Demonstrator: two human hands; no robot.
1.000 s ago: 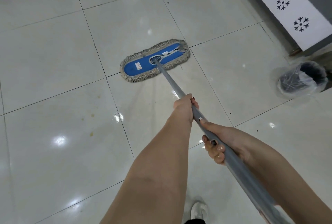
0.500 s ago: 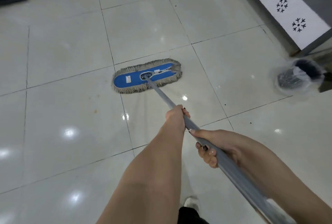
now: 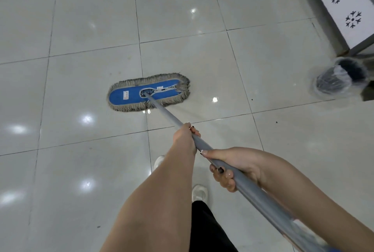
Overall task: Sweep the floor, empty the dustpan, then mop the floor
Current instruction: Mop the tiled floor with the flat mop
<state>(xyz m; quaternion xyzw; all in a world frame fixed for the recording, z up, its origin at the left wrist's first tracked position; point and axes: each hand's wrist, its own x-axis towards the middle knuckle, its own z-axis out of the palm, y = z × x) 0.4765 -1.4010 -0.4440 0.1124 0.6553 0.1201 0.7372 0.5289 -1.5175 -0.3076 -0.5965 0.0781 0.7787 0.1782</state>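
A flat mop head (image 3: 133, 95), blue on top with a grey fringe, lies flat on the glossy white tiled floor (image 3: 202, 53) ahead of me. Its grey handle (image 3: 168, 115) slants back toward the lower right. My left hand (image 3: 185, 135) is wrapped around the handle further down toward the head. My right hand (image 3: 232, 167) grips the handle higher up, fingers curled underneath. Both forearms reach in from the bottom of the view.
A black bin (image 3: 340, 78) lined with a clear bag stands at the right, beside a white panel with snowflake marks (image 3: 342, 7) on a dark frame. A few dark specks (image 3: 276, 122) dot the tiles. My white shoes (image 3: 199, 192) and dark trouser leg show below.
The mop head has been drawn back toward me and to the left across the tiles, turning nearly level. Both hands keep the same grip on the handle.
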